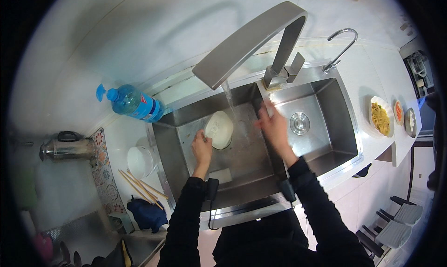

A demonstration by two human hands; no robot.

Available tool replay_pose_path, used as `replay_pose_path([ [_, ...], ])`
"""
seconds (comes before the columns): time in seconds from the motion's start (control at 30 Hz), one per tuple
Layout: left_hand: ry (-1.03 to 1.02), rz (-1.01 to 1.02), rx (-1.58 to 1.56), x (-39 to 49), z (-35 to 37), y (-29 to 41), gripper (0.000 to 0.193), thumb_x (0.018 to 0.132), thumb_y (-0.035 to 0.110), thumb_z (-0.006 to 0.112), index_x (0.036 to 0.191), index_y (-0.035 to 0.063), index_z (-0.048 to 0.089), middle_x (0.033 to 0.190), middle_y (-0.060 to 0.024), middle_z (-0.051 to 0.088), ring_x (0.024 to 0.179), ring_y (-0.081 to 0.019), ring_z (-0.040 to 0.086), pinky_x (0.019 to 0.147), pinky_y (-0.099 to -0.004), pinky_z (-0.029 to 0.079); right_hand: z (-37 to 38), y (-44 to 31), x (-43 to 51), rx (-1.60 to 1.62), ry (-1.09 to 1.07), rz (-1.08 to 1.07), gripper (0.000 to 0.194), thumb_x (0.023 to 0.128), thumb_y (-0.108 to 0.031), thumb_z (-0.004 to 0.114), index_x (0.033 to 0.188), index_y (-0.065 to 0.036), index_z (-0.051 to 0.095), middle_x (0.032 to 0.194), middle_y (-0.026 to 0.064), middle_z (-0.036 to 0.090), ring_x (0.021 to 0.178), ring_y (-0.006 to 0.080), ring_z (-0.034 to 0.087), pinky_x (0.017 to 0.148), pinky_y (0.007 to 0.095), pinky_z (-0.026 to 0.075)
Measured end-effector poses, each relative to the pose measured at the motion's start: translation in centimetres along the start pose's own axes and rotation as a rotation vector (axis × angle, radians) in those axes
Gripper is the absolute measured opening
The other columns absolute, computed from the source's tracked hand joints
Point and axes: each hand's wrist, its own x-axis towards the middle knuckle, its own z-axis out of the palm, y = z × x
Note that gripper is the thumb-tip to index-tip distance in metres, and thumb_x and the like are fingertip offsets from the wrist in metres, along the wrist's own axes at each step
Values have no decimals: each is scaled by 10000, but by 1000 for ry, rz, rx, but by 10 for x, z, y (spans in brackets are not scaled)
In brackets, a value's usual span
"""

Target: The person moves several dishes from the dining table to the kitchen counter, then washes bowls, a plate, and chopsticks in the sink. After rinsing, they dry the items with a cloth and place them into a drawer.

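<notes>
My left hand [202, 149] grips the rim of a white bowl [219, 129], tilted on its side low in the left basin of a stainless steel sink [251, 155]. Water runs from the wide, flat-spouted faucet [255, 40] in a thin stream [228, 97], falling just right of the bowl. My right hand [273, 125], blurred by motion, is over the divider between the basins. Its fingers look apart, and nothing shows in them. On the floor of the left basin lies a pale rectangular piece [221, 175] whose kind I cannot tell.
A blue pump bottle [138, 103] stands behind the left basin. Left of it are clear bowls [139, 161], chopsticks [139, 188] and a dark blue cloth [148, 213]. A thin chrome tap [344, 50] rises behind the right basin. Dishes of food [381, 118] sit on the right counter.
</notes>
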Motion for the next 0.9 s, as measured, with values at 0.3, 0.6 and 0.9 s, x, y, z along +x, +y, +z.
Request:
replay_pose_path([
  [0.3,220,316,320,-6,-82,7,439,771,-50,505,1195,64,499,1127,-162,588,908,-364,598,735,-429,493,-84,-44,99,224,152,-5,685,902,-63,518,1446,-33,103,1421,203,338,685,205,675,561,276,549],
  [0.6,395,611,157,12,-95,24,535,751,-109,480,1260,52,508,1243,-141,557,1029,-332,588,846,-400,483,-61,-22,35,67,195,-155,641,905,22,458,1451,-94,142,1425,157,351,786,212,679,616,264,551],
  [0.9,475,417,354,109,-134,81,328,850,66,541,1177,69,565,908,-194,646,737,-366,620,639,-440,482,14,5,-90,46,-198,92,531,874,48,473,1371,-63,321,1332,152,440,763,200,681,601,284,545],
])
